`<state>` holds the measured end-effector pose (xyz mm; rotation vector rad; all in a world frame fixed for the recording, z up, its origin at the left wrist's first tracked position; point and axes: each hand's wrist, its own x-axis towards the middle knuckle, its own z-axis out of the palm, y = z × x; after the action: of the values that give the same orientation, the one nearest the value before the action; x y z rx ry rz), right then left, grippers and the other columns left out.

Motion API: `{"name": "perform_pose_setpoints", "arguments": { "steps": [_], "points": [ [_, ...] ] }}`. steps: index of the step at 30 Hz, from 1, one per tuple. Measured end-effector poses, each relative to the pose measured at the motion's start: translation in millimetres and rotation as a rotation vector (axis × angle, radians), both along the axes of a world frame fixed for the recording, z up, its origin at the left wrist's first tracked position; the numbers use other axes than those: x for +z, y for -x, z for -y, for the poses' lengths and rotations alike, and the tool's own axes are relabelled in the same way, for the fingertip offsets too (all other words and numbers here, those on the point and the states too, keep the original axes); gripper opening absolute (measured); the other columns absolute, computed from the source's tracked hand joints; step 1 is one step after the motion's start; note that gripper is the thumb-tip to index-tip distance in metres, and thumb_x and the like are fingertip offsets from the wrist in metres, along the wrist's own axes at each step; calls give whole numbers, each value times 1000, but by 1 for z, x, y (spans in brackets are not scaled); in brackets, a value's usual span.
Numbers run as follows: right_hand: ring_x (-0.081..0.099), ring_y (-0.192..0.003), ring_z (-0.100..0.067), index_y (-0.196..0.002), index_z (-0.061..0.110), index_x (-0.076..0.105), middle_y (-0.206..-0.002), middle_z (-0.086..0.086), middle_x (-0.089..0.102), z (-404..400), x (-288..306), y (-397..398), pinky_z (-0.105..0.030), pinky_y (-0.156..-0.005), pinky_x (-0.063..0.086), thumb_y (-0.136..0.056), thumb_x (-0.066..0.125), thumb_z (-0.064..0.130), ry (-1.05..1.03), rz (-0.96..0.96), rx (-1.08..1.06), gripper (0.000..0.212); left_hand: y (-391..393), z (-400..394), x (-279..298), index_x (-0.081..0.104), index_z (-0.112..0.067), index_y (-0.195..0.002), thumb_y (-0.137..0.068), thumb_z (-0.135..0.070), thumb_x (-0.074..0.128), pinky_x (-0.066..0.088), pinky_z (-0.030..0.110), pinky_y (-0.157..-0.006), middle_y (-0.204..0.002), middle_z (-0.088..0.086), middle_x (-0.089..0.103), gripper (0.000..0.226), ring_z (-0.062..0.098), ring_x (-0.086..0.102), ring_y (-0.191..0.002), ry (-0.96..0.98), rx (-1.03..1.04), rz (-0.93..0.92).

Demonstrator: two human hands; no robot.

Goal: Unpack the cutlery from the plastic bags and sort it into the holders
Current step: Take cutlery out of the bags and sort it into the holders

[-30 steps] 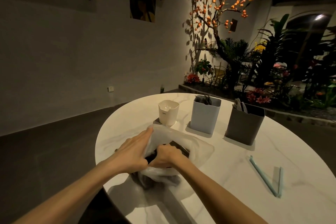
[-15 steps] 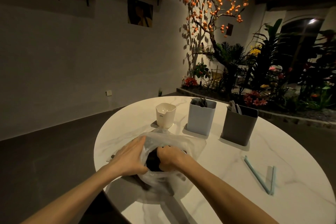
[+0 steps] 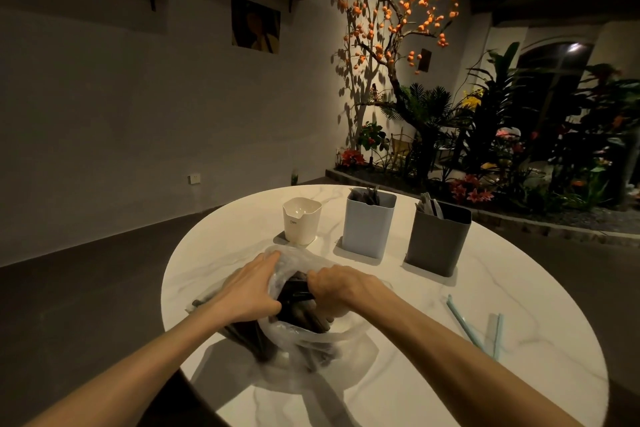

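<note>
Inside right hand (image 3: 341, 288): dark cutlery (image 3: 299, 298) (within the bag (image 3: 311, 336)).

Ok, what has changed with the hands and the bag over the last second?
Little moved. The left hand slid slightly back along the plastic bag, holding its mouth open. The right hand stays inside, now gripping a bundle of dark cutlery, which shows more clearly at the opening. The white holder, light grey holder, dark grey holder and two blue straws stayed put.
</note>
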<state>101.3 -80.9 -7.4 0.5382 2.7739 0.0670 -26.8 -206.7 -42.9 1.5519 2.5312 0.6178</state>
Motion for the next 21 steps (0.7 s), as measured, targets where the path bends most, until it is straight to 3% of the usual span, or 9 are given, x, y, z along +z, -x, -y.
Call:
{"name": "perform_pose_setpoints", "arguments": {
  "steps": [4, 8, 10, 13, 16, 19, 21],
  "points": [
    [61, -104, -29, -126, 9, 58, -115, -12, 64, -13, 11, -27, -34, -80, 47, -101, 52, 15, 98, 1, -41, 27, -1, -9, 1, 27, -20, -155, -80, -29, 72, 48, 37, -100, -154, 4, 39, 88, 23, 49, -130, 4, 10, 12],
    [62, -105, -31, -133, 11, 52, -111, -11, 59, -33, 22, -56, -38, -90, 53, -105, 43, 17, 245, 7, -150, 29, -12, -24, 0, 46, -18, -137, -82, -24, 71, 48, 31, -87, -136, 5, 52, 61, 14, 50, -108, -67, 2, 24],
    [59, -93, -28, -133, 11, 49, -110, -16, 58, -43, 32, -75, -37, -84, 53, -106, 42, 19, 298, 20, -194, 29, -17, -33, -1, 49, -25, -136, -84, -20, 72, 48, 27, -89, -133, -4, 51, 58, 11, 49, -110, -131, -8, 82],
    [48, -74, -16, -119, 11, 51, -95, -8, 53, -58, 48, -106, -25, -65, 45, -106, 44, 22, 437, 2, -286, 18, -20, -47, 1, 68, -28, -120, -86, -8, 73, 48, 29, -96, -129, -7, 62, 40, 12, 55, -120, -396, -60, 444],
    [42, -65, -10, -114, 12, 51, -88, -3, 48, -73, 65, -136, -20, -53, 38, -105, 48, 17, 697, -96, -359, 11, -28, -56, 9, 78, -23, -102, -89, -6, 72, 48, 31, -97, -112, -5, 74, 23, 15, 62, -115, -611, -69, 759],
    [40, -60, -6, -118, 8, 51, -82, -1, 47, -89, 71, -160, -17, -50, 35, -104, 52, 14, 979, -232, -402, 15, -37, -69, 9, 79, -10, -85, -89, 1, 66, 46, 40, -103, -113, -1, 74, 17, 20, 61, -117, -617, -26, 938],
    [39, -60, -6, -120, 8, 51, -81, -1, 48, -98, 68, -170, -16, -49, 35, -104, 52, 14, 1113, -320, -412, 17, -43, -78, 1, 73, -5, -72, -87, 8, 64, 46, 45, -105, -118, 2, 69, 22, 23, 58, -119, -593, -8, 953]
  ]
}}
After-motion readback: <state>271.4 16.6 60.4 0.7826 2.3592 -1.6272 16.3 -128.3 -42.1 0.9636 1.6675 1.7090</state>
